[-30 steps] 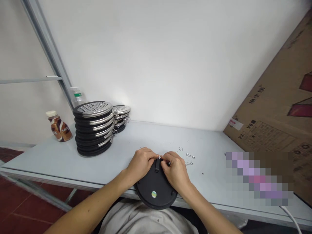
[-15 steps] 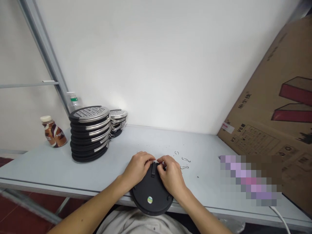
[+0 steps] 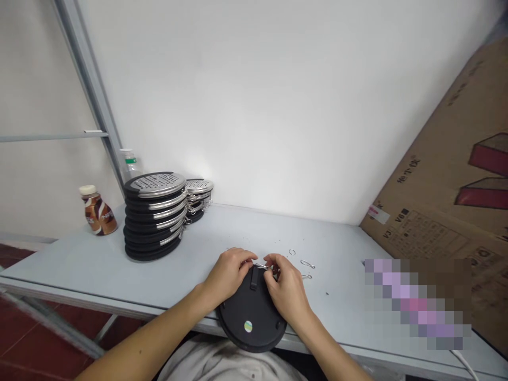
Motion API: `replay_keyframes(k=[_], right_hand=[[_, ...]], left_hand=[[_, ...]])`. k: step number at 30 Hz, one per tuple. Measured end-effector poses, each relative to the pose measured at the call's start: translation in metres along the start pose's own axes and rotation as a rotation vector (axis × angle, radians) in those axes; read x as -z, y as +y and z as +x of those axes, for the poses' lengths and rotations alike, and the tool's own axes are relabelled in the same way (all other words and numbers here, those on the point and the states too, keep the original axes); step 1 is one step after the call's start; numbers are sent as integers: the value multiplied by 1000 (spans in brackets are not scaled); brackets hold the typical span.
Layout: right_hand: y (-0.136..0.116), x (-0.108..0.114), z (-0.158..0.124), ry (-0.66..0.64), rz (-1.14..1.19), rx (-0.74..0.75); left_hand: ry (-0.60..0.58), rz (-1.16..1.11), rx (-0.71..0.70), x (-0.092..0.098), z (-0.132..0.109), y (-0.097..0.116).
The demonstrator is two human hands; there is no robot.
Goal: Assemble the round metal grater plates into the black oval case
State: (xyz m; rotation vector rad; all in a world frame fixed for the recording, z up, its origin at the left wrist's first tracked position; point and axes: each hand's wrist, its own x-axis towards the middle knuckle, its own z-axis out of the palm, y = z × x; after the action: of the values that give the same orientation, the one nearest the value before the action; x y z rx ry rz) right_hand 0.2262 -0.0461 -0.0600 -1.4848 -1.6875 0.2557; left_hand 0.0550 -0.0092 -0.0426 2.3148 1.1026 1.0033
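Observation:
A round black disc (image 3: 256, 312) with a strap-like tab (image 3: 254, 278) and a small round sticker (image 3: 248, 326) lies at the table's front edge, partly over my lap. At its far rim, my left hand (image 3: 228, 272) has thumb and forefinger closed together on the edge beside the tab. A thin metal wire clip (image 3: 261, 265) crosses the top of the tab. My right hand (image 3: 286, 283) pinches the clip's right end, its other fingers curled. Right of that hand lie a loose wire clip (image 3: 308, 263), another partly hidden clip (image 3: 307, 276) and a small open ring (image 3: 292, 252).
To the left stands a tall stack of black-rimmed discs with perforated metal tops (image 3: 156, 182), and a smaller stack (image 3: 199, 185) behind it. A brown drink bottle (image 3: 99, 214) and a clear bottle (image 3: 130, 165) are nearby. A large cardboard box (image 3: 444, 174) leans at the right, near a blurred-out item (image 3: 413, 304).
My hands have drawn slightly apart at the tab, and the wire clip now shows between them. The whole view has shifted a little.

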Motion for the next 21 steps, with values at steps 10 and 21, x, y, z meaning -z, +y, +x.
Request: replay_keyframes(k=[10, 21], right_hand=[[10, 11, -1, -83, 75, 51], [10, 11, 1, -98, 79, 16]], left_hand=[[-47, -110, 17, 21, -4, 2], [-647, 251, -168, 34, -59, 54]])
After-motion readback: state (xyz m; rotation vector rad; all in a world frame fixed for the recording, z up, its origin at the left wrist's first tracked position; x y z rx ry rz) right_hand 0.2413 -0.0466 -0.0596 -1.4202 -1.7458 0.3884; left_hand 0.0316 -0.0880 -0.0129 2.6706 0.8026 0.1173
